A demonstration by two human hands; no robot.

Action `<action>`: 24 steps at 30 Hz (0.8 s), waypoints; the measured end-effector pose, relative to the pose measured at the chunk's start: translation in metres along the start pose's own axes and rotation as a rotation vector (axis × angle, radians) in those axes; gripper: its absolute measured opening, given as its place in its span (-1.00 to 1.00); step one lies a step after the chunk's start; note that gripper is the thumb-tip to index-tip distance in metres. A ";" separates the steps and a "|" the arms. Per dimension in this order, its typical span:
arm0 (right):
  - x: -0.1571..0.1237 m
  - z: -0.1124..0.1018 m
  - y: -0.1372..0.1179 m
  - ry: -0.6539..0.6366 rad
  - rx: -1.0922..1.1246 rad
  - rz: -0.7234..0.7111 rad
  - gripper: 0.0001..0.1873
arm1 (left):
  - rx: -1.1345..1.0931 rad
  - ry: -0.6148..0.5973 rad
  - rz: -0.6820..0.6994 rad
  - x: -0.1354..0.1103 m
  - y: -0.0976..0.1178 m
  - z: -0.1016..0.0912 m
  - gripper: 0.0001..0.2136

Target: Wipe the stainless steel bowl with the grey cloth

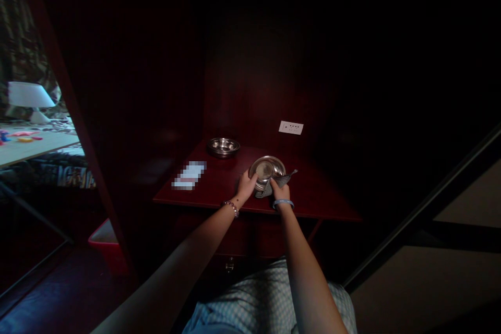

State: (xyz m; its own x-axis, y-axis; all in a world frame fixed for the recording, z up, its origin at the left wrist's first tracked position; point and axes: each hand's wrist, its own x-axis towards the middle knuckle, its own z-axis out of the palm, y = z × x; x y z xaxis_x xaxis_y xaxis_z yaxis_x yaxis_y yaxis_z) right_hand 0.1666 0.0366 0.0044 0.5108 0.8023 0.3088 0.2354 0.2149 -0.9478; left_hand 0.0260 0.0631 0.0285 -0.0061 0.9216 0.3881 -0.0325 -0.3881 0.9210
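A shiny metal bowl [266,168] is held tilted toward me above the dark red shelf [309,195]. My left hand [247,186] grips its left rim, thumb on the inner side. In my right hand [280,191] is a grey cloth [263,191], pressed against the lower right rim of the bowl. Part of the cloth sticks out to the right past my fingers. The fingers under the bowl are hidden. Behind and to the left, another metal bowl [223,147], perhaps a stack of them, stands on the shelf.
A blurred-out pale rectangle [189,175] lies at the shelf's left. On the back panel is a white power socket [290,127]. Dark side walls flank the shelf. A red bin [107,242] stands low at left, below a table [35,146] and a white lamp [31,95].
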 end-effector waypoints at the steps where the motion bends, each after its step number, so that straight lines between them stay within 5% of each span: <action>1: 0.000 0.000 -0.001 0.010 0.019 0.008 -0.63 | -0.007 -0.021 0.007 -0.001 0.000 0.000 -0.82; 10: 0.000 -0.001 0.000 0.033 0.109 0.014 -0.67 | -0.111 -0.259 0.062 -0.001 -0.011 0.006 -0.78; 24: -0.001 0.000 -0.003 0.003 0.079 0.015 -0.70 | -0.045 -0.169 0.011 0.000 -0.009 0.006 -0.81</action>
State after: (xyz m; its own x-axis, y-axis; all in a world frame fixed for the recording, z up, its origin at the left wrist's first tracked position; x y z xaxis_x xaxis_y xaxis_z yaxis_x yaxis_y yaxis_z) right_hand 0.1655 0.0346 0.0066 0.5160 0.8044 0.2945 0.1615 0.2463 -0.9557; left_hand 0.0321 0.0661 0.0201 0.1610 0.9015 0.4017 -0.0783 -0.3941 0.9157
